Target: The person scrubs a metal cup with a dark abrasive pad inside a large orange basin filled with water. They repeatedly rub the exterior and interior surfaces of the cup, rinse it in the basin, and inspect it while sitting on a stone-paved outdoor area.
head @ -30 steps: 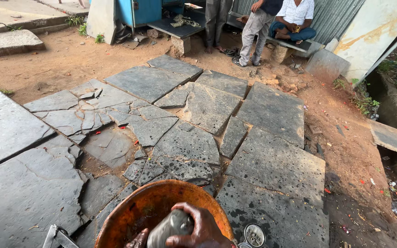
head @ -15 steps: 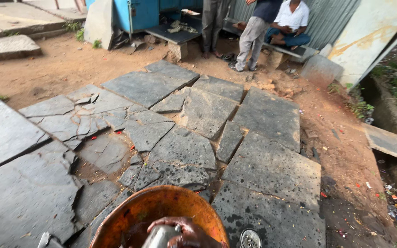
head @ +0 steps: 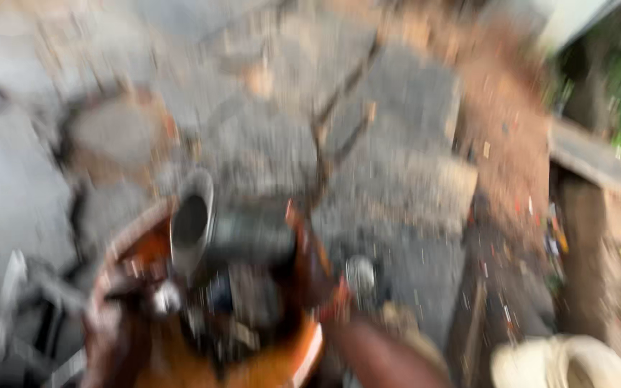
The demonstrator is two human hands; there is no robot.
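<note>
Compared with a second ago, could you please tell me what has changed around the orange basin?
The head camera has swung down and closer, blurring everything; the people at the far end are out of view. The orange basin now fills more of the lower frame, and a metal cup stands up above it, open mouth showing. Whether either hand has a grip on it is too smeared to tell. The basin remains on the cracked stone slabs.

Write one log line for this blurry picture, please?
view: motion-blurred | orange basin: low centre, on cracked stone slabs | metal cup: tilted at basin's rim | hands: too blurred to tell | pale rounded thing: lower right
</note>
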